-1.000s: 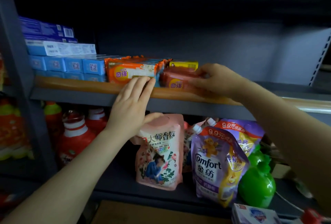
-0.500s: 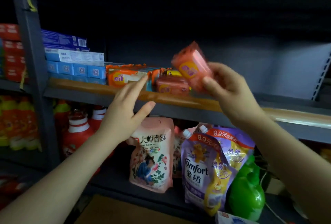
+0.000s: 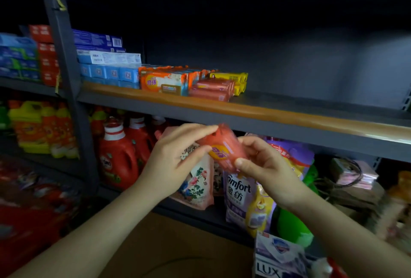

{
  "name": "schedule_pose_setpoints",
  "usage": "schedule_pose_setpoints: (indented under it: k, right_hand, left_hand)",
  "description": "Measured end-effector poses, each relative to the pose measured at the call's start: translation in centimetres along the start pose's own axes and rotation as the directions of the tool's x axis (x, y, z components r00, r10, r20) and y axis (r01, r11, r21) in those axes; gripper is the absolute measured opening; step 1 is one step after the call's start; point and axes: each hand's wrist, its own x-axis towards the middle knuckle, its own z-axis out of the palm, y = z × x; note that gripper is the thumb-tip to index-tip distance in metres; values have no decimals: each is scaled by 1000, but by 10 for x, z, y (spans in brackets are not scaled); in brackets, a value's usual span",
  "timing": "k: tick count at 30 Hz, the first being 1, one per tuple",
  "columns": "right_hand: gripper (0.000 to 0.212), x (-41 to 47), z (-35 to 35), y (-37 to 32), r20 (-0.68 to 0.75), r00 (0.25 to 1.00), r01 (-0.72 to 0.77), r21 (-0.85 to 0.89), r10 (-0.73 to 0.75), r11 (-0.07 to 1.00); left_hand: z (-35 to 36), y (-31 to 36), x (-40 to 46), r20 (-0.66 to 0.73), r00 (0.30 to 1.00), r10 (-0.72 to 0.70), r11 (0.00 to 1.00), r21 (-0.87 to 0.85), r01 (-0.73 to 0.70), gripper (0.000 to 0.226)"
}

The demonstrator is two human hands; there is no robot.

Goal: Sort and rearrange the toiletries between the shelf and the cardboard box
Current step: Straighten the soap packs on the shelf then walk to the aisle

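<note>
Since half a second ago, we have brought the red soap bar (image 3: pixel 223 151) down from above the shelf (image 3: pixel 244 110) edge to a spot in front of the lower shelf, and our left hand (image 3: pixel 171 162) has come off the shelf lip to meet it.

From the head camera, the one view we have, our right hand (image 3: pixel 264 166) grips the bar from the right, thumb on its lower front face and fingers curled behind it. Our left hand pinches its upper left end between thumb and fingertips. The bar sits tilted between both hands, clear of the shelf, in front of the pink floral pouch (image 3: pixel 195 179) and the purple Comfort pouch (image 3: pixel 240 197).

On the shelf above, the remaining red soap bars (image 3: pixel 211 89) lie stacked just beside the orange soap packs (image 3: pixel 164 82) and yellow packs (image 3: pixel 233 77), with blue boxes (image 3: pixel 109 70) further left. Part of the cardboard box (image 3: pixel 155 244) shows low between our forearms.

We judge the bar light and rigid inside a thin, glossy wrapper that could slip or crinkle, so a hold across the flat faces or the long edges should be firmer than pinching the loose wrapper ends
</note>
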Motion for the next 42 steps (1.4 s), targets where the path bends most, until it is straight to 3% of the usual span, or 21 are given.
schedule_pose_setpoints:
  k: [2, 4, 7, 9, 12, 14, 18, 20, 24, 26, 30, 34, 37, 40, 42]
  right_hand:
    - [25, -3, 3, -10, 19, 997, -72, -34, 73, 997]
    - [20, -5, 7, -20, 29, 979, -199, -72, 202, 977]
    - [21, -6, 8, -28, 91, 898, -431, -11, 430, 902]
    - [26, -10, 8, -31, 157, 830, -543, 13, 535, 839]
    - [45, -20, 7, -24, 211, 741, -633, -96, 637, 768]
    - [53, -25, 6, -14, 216, 688, -678, -150, 693, 720]
    - [43, -34, 5, 10, 300, 574, -750, -180, 762, 636]
    - [31, -38, 5, 19, 321, 556, -755, -191, 767, 627]
    - [24, -38, -2, 35, 140, 637, -664, -398, 758, 633]
    - [23, -38, -6, 38, 98, 662, -652, -414, 743, 635]
    - [21, -45, -12, 40, 81, 694, -645, -373, 716, 668]
    - [14, -47, -13, 36, 85, 749, -584, -384, 657, 716]
    - [15, -41, -17, 38, 18, 790, -570, -345, 612, 746]
    - [14, -37, -20, 39, -57, 804, -578, -307, 591, 756]
    - [17, -31, -21, 37, -101, 815, -569, -326, 571, 755]
  left_hand:
    - [3, 3, -8, 13, 955, -296, 934, -204, 292, 23]
    - [10, 7, -16, 126, 832, -541, 756, -360, 546, 18]
    - [22, 11, -29, 264, 622, -737, 487, -430, 760, 20]
    - [29, 18, -39, 391, 499, -773, 280, -496, 822, 22]
    - [32, 30, -56, 581, 348, -735, 50, -466, 883, 26]
    - [32, 36, -65, 669, 287, -686, -28, -418, 908, 31]
    - [34, 37, -79, 735, 233, -637, -80, -363, 928, 26]
    - [34, 31, -88, 707, 238, -666, -42, -354, 934, 26]
    - [42, 12, -114, 570, 282, -772, 283, -90, 955, 17]
    - [48, 1, -126, 532, 306, -789, 364, 5, 931, 18]
    - [68, -23, -140, 570, 270, -776, 438, 178, 881, 25]
    - [101, -40, -148, 639, 241, -730, 486, 238, 841, 39]
    - [119, -48, -149, 632, 272, -725, 569, 328, 754, 44]
    - [122, -55, -148, 666, 307, -680, 692, 444, 569, 47]
    - [112, -55, -138, 678, 397, -619, 767, 412, 492, 42]
